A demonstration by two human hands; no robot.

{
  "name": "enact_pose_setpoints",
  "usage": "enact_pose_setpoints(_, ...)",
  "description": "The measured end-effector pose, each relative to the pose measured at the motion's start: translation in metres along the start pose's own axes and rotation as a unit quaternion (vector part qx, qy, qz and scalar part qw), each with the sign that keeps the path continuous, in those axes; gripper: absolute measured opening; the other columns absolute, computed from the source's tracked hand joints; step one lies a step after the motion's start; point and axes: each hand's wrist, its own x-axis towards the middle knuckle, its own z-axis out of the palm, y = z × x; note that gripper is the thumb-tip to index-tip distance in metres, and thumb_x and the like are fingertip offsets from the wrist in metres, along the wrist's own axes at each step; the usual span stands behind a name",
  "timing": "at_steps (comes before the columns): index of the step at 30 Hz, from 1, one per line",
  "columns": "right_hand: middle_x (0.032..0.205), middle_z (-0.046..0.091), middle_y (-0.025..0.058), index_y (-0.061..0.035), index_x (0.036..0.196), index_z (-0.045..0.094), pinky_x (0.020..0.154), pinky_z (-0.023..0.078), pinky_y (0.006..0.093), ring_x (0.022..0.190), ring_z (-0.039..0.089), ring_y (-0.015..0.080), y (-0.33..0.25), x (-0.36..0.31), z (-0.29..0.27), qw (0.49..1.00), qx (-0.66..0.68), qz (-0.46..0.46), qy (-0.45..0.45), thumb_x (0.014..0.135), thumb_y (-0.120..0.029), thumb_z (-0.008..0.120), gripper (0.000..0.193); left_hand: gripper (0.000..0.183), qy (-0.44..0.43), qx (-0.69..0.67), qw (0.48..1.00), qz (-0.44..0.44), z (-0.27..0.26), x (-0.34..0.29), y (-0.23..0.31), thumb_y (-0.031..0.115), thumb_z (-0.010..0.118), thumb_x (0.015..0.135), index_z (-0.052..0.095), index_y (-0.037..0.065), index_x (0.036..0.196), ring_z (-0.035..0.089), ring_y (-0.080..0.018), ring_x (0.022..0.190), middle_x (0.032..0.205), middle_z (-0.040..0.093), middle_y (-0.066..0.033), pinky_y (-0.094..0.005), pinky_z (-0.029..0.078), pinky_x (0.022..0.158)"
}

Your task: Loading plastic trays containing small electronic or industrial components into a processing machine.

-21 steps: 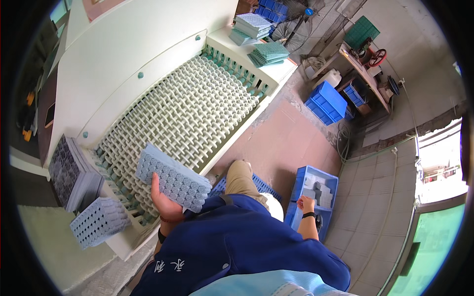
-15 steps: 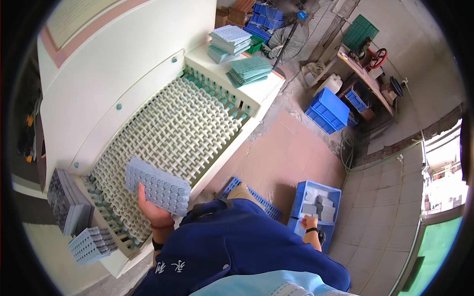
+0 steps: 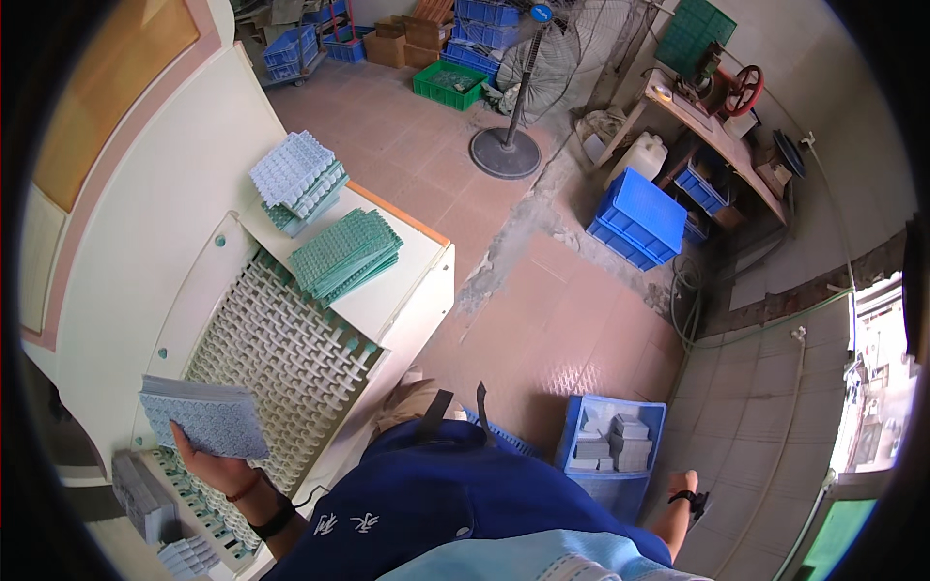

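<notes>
My left hand (image 3: 207, 471) is wrapped round the lower edge of a thick stack of grey-blue textured sheets (image 3: 203, 414). It holds the stack just above the near left part of a machine bed of white interlocking rollers (image 3: 281, 349). My right hand (image 3: 684, 481), with a dark band at the wrist, hangs out to the right with its fingers curled in. Nothing shows in it. The nearest thing to it is a blue crate (image 3: 662, 426), which holds several grey block-like stacks (image 3: 620, 443).
On the machine's end ledge stand green sheets (image 3: 347, 254) and a pale blue stack (image 3: 295, 169). Dark grey slabs (image 3: 145, 499) sit at the near left. Farther off are a fan stand (image 3: 506, 153), a lidded blue crate (image 3: 637, 218) and a workbench (image 3: 712, 136).
My view has swung, bringing more of the far floor in. The stack in my left hand is tilted differently. My right hand has moved from over the blue crate to its right.
</notes>
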Motion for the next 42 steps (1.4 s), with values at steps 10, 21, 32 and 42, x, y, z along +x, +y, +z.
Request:
enact_pose_setpoints(10, 0.075, 0.059, 0.0174, -0.0037, 0.081, 0.059, 0.064, 0.045, 0.042, 0.075, 0.058, 0.0358, -0.293, 0.059, -0.502, 0.842, 0.177, -0.179, 0.478, 0.082, -0.02, 0.054, 0.017, 0.042, 0.077, -0.024, 0.978, 0.194, 0.066, -0.001, -0.067, 0.025, 0.054, 0.088, 0.048, -0.001, 0.12, 0.055, -0.0253, 0.101, 0.117, 0.055, -0.013, -0.0396, 0.044, 0.089)
enact_pose_setpoints(21, 0.085, 0.065, 0.0166, -0.0052, 0.086, 0.067, 0.074, 0.049, 0.0405, 0.084, 0.062, 0.0332, -0.638, 0.277, -0.421, 0.872, 0.05, -0.477, 0.096, 0.07, -0.035, 0.068, 0.034, 0.04, 0.096, -0.109, 0.94, 0.307, 0.134, -0.084, -0.14, 0.023, 0.052, 0.088, 0.048, -0.001, 0.12, 0.055, -0.025, 0.102, 0.118, 0.055, -0.0119, -0.0375, 0.045, 0.089)
enact_pose_setpoints(32, 0.095, 0.063, 0.0146, -0.0064, 0.088, 0.065, 0.08, 0.047, 0.0394, 0.092, 0.059, 0.0309, -0.872, 0.385, -0.449, 0.681, -0.101, -0.725, -0.017, 0.073, -0.041, 0.062, 0.038, 0.04, 0.264, -0.12, 0.85, 0.439, 0.22, -0.22, -0.33, 0.025, 0.053, 0.086, 0.051, 0.001, 0.118, 0.059, -0.0243, 0.096, 0.113, 0.058, -0.0104, -0.0372, 0.048, 0.084)
enact_pose_setpoints(42, 0.085, 0.065, 0.0155, -0.0031, 0.086, 0.064, 0.074, 0.048, 0.0382, 0.083, 0.061, 0.0311, -0.998, 0.316, -0.503, 0.499, -0.031, -0.863, -0.077, 0.076, -0.035, 0.061, 0.033, 0.035, 0.171, -0.147, 0.913, 0.339, 0.37, -0.17, -0.447, 0.023, 0.047, 0.088, 0.052, -0.002, 0.113, 0.064, -0.0277, 0.082, 0.1, 0.063, -0.0135, -0.0387, 0.053, 0.076)
